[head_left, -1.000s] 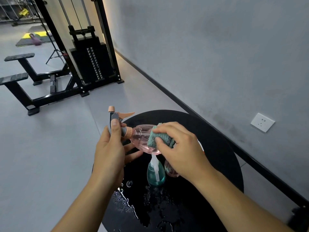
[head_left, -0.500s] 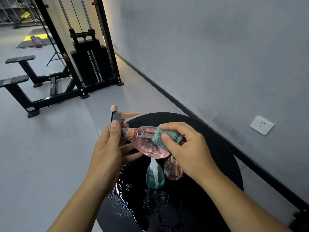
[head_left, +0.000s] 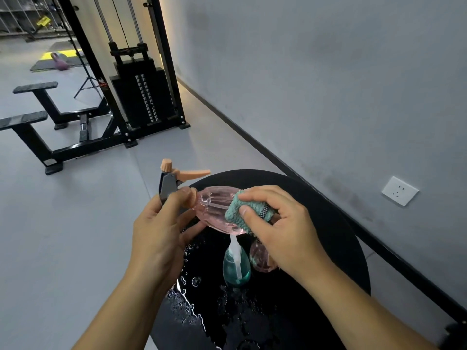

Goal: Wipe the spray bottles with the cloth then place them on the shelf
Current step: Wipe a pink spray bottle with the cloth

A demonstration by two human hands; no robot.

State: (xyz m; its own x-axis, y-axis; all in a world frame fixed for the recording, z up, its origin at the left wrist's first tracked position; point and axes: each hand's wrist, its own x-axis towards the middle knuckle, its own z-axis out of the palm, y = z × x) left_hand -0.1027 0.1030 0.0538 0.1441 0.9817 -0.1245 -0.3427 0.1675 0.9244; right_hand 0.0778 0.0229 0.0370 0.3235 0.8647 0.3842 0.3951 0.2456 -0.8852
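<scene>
A clear pink spray bottle [head_left: 211,208] with a grey and peach trigger head lies on its side in the air above a round black table [head_left: 336,238]. My left hand [head_left: 161,233] grips it at the neck. My right hand [head_left: 283,231] presses a folded teal cloth [head_left: 242,210] against the bottle's body. Below them a teal spray bottle [head_left: 236,269] with a white pump stands on the wet tabletop. A second pink bottle [head_left: 260,258] stands beside it, partly hidden by my right hand. No shelf is in view.
Water drops and puddles [head_left: 187,299] cover the near left of the table. A grey wall with a white socket [head_left: 399,190] runs along the right. A black cable weight machine [head_left: 136,92] and benches [head_left: 32,122] stand on the grey floor behind.
The cloth in my right hand has slid along the pink bottle's body toward its base. The bottle has tilted slightly, and both hands stay over the table.
</scene>
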